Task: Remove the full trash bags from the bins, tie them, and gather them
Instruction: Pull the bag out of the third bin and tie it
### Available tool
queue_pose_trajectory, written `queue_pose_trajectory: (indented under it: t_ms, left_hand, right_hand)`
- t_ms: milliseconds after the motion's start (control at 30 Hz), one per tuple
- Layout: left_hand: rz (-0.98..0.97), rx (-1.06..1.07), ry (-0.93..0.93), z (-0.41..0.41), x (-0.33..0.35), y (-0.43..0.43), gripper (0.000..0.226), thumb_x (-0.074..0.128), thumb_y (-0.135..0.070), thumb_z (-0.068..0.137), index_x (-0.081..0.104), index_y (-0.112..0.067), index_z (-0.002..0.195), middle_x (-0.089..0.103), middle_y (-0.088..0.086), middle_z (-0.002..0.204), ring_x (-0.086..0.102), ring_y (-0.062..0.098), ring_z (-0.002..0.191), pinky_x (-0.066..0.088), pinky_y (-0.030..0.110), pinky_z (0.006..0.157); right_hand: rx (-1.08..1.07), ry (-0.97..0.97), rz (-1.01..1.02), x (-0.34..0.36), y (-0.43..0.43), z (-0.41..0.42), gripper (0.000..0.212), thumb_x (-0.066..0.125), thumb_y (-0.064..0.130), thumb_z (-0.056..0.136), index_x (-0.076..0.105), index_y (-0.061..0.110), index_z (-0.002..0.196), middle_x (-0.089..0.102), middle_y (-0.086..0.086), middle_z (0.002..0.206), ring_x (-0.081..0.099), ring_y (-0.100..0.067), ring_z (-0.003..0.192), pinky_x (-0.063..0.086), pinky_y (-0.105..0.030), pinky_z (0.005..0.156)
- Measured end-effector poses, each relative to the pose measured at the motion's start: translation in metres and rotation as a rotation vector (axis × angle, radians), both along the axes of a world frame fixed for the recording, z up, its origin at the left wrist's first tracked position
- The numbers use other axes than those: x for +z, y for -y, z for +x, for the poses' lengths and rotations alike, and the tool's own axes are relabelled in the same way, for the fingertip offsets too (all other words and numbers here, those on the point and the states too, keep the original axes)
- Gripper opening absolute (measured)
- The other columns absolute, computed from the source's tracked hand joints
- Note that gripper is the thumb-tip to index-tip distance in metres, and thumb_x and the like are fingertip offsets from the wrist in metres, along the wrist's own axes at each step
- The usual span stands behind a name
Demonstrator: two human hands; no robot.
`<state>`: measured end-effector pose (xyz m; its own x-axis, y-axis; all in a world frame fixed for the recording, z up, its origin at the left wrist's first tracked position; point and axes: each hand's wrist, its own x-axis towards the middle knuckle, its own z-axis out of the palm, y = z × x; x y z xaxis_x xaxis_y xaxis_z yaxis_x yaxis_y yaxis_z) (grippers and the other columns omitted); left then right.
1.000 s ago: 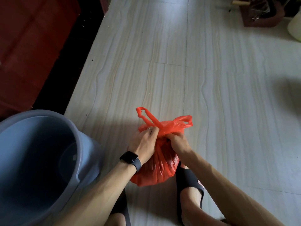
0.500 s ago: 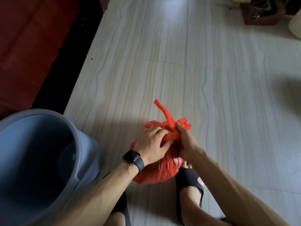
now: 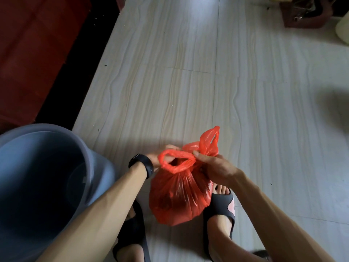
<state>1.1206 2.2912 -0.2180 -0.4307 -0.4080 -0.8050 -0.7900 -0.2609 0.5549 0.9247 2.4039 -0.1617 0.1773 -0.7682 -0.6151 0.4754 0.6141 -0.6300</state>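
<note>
At far left the round grey plastic bin (image 3: 43,178) stands with no liner visible, so this bag seems already out. The left hand (image 3: 160,159) pinches one handle loop of the red plastic trash bag (image 3: 179,195), held low between the sandalled feet; the right hand (image 3: 213,169) grips the neck. The knot looks unfinished, gathering undone. The pale tiled floor (image 3: 264,110) lies open rightward.

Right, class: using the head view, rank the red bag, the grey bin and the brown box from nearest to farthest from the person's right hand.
1. Red bag: gripped at its neck by the right hand.
2. Grey bin: at the person's left, beyond the left arm.
3. Brown box: far across the floor, at the top right.
</note>
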Motion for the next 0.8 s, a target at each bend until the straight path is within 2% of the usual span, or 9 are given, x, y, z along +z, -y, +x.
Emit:
queue_pose_trajectory:
  t_ms: [100, 167, 300, 433, 500, 567, 633, 700, 800]
  left_hand:
    - [0.111, 0.063, -0.213, -0.014, 0.052, -0.007, 0.018, 0.062, -0.025, 0.092, 0.072, -0.012, 0.099, 0.074, 0.003, 0.093, 0.069, 0.014, 0.084, 0.050, 0.023, 0.077]
    - [0.109, 0.106, -0.290, -0.024, 0.070, -0.012, 0.016, 0.062, -0.028, 0.088, 0.072, -0.015, 0.084, 0.071, 0.002, 0.085, 0.065, 0.015, 0.080, 0.046, 0.029, 0.081]
    - [0.104, 0.130, -0.281, -0.021, 0.064, -0.013, 0.021, 0.061, -0.028, 0.084, 0.066, -0.015, 0.068, 0.061, -0.003, 0.067, 0.055, 0.011, 0.067, 0.040, 0.029, 0.074]
    - [0.263, 0.293, -0.342, -0.027, 0.068, -0.017, 0.026, 0.055, -0.026, 0.093, 0.066, -0.012, 0.074, 0.064, -0.001, 0.066, 0.057, 0.012, 0.063, 0.046, 0.025, 0.067]
    - [0.161, 0.364, -0.348, -0.029, 0.061, -0.019, 0.024, 0.058, -0.027, 0.093, 0.067, -0.011, 0.077, 0.065, 0.002, 0.071, 0.059, 0.012, 0.064, 0.047, 0.022, 0.066]
    - [0.019, 0.328, -0.348, -0.028, 0.063, -0.021, 0.013, 0.060, -0.019, 0.095, 0.064, -0.007, 0.090, 0.063, 0.002, 0.076, 0.059, 0.008, 0.066, 0.046, 0.013, 0.063]
    - [0.002, 0.240, -0.382, -0.027, 0.063, -0.019, 0.021, 0.061, -0.024, 0.095, 0.064, -0.003, 0.098, 0.066, 0.001, 0.079, 0.063, 0.006, 0.069, 0.048, 0.014, 0.068]
    - [0.033, 0.152, -0.389, -0.025, 0.066, -0.017, 0.027, 0.058, -0.028, 0.097, 0.067, -0.004, 0.089, 0.067, 0.001, 0.075, 0.064, 0.008, 0.069, 0.048, 0.019, 0.074]
    - [0.064, 0.112, -0.430, -0.023, 0.065, -0.016, 0.033, 0.056, -0.030, 0.099, 0.065, -0.018, 0.070, 0.066, -0.001, 0.069, 0.064, 0.011, 0.067, 0.046, 0.029, 0.077]
  right_hand:
    - [0.063, -0.086, -0.110, 0.001, 0.001, -0.002, 0.040, 0.072, 0.009, 0.087, 0.054, -0.019, 0.110, 0.057, -0.021, 0.103, 0.053, -0.036, 0.100, 0.042, -0.046, 0.096]
    - [0.060, -0.152, -0.147, 0.001, 0.001, -0.002, 0.029, 0.075, 0.002, 0.083, 0.059, -0.013, 0.102, 0.064, -0.020, 0.097, 0.060, -0.035, 0.094, 0.046, -0.044, 0.094]
    - [0.048, -0.350, -0.121, 0.004, -0.001, -0.001, 0.038, 0.083, 0.003, 0.075, 0.070, -0.002, 0.110, 0.073, -0.022, 0.109, 0.070, -0.034, 0.103, 0.055, -0.042, 0.095]
    - [-0.037, -0.742, -0.109, 0.003, -0.001, 0.007, 0.019, 0.083, 0.011, 0.077, 0.075, 0.025, 0.087, 0.077, 0.007, 0.080, 0.072, -0.002, 0.078, 0.056, -0.020, 0.076]
    - [-0.056, -0.928, -0.120, 0.001, 0.000, 0.013, 0.012, 0.079, 0.021, 0.081, 0.071, 0.029, 0.085, 0.073, 0.014, 0.074, 0.066, 0.009, 0.070, 0.048, -0.008, 0.064]
    - [-0.125, -0.960, -0.101, -0.001, 0.001, 0.018, 0.007, 0.078, 0.027, 0.081, 0.072, 0.027, 0.085, 0.071, 0.014, 0.074, 0.065, 0.011, 0.068, 0.046, -0.007, 0.060]
    - [-0.204, -0.902, -0.082, -0.001, 0.001, 0.020, 0.011, 0.080, 0.034, 0.079, 0.075, 0.026, 0.085, 0.075, 0.009, 0.077, 0.069, 0.005, 0.073, 0.054, -0.015, 0.067]
    - [-0.224, -0.852, -0.090, 0.001, 0.001, 0.022, 0.014, 0.082, 0.035, 0.077, 0.078, 0.027, 0.087, 0.078, 0.008, 0.082, 0.072, -0.001, 0.079, 0.058, -0.023, 0.074]
    - [-0.232, -0.827, -0.092, 0.003, 0.003, 0.023, 0.012, 0.083, 0.036, 0.076, 0.076, 0.028, 0.081, 0.077, 0.009, 0.079, 0.073, -0.002, 0.077, 0.057, -0.022, 0.071]
